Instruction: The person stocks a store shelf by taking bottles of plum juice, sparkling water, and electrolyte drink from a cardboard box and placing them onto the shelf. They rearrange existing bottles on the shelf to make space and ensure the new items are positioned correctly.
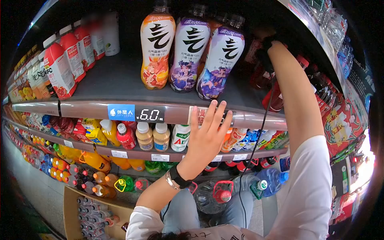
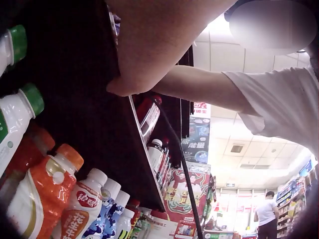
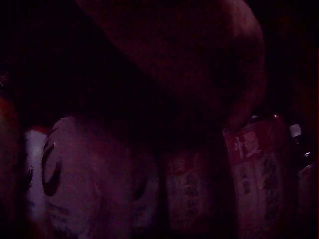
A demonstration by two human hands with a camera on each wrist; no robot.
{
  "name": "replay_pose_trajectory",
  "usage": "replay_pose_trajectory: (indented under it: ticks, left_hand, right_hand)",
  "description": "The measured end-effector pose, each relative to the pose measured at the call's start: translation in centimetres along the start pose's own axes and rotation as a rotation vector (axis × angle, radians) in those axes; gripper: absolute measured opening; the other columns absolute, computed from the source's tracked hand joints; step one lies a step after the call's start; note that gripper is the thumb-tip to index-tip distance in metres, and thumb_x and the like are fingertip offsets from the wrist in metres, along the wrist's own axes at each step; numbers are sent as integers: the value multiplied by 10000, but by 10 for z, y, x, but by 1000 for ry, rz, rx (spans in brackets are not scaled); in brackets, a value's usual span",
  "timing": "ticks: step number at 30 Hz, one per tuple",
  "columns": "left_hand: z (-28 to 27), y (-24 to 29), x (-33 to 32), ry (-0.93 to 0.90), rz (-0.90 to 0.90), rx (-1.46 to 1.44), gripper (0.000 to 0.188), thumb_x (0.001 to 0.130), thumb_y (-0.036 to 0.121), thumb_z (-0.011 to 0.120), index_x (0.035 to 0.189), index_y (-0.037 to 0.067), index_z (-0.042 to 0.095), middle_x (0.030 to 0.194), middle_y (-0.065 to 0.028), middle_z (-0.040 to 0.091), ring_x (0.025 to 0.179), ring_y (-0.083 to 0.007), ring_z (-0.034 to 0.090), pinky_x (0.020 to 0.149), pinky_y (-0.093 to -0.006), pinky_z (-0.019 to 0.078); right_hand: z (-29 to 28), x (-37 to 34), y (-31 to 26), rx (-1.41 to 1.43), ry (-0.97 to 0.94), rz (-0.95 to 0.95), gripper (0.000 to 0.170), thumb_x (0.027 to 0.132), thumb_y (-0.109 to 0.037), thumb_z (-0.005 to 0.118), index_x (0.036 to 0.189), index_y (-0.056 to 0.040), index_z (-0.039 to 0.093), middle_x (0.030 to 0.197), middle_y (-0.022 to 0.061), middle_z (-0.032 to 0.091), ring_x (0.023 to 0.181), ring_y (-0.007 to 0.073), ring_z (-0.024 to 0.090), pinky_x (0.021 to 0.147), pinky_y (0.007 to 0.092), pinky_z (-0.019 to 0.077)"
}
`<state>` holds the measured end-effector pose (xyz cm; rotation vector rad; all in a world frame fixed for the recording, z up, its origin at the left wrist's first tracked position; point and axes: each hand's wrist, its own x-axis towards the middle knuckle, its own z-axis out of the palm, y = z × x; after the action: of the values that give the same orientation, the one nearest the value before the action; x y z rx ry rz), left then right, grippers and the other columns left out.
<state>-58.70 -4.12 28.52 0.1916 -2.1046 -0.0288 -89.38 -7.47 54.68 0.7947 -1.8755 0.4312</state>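
Note:
In the head view, my left hand (image 1: 206,138) rests with straight fingers on the shelf's front edge, over a red and white tag (image 1: 197,115). Above it stand three drink bottles, one orange-labelled (image 1: 157,52) and two purple-labelled, a front one (image 1: 222,60) among them. My right hand (image 1: 265,34) reaches deep into the dark right part of this shelf. The right wrist view is very dim; there my right hand (image 3: 219,64) curls down over the top of a red-labelled bottle (image 3: 259,179), its fingers hiding the cap. A similar bottle (image 3: 187,189) stands beside it.
A shelf edge (image 1: 84,109) with a price display (image 1: 150,115) runs across. Red cartons (image 1: 60,68) stand at left, dark red bottles (image 1: 276,98) at right. Lower shelves hold many drinks. A cardboard box (image 1: 72,216) of bottles sits on the floor. A black cable (image 1: 262,132) hangs down.

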Motion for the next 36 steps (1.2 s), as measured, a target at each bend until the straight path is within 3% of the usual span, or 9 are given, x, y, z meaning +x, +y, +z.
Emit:
replay_pose_trajectory:
  ticks: [14,17,20,36]
  left_hand:
    - [9,-2,-2,48,3,17,508,750,159,645,1256,134,607,1429,-100,483,1366,-278,418,1115,-593,216]
    - [1,0,0,9,-12,29,379,889,267,597,1244,134,599,1432,-86,495,1355,-255,432,1102,-577,269]
    - [7,-3,-3,36,6,-3,527,729,162,652,1254,136,608,1427,-101,488,1364,-283,420,1114,-598,214]
    - [10,-5,-3,41,20,33,451,799,160,627,1249,149,622,1431,-100,490,1363,-281,423,1111,-587,217]
  right_hand:
    - [14,2,-4,-20,32,11,442,801,-280,643,1196,-82,645,1101,223,663,1026,416,629,913,460,503]
    - [16,2,-3,-23,36,16,443,802,-279,641,1198,-82,644,1104,223,662,1028,416,628,914,460,502]
    - [17,3,-4,-25,38,18,443,803,-279,639,1200,-81,644,1107,224,661,1030,417,628,916,461,501]
    - [18,9,-18,-27,-19,-30,444,809,-274,627,1208,-79,641,1121,226,657,1040,421,623,924,463,497]
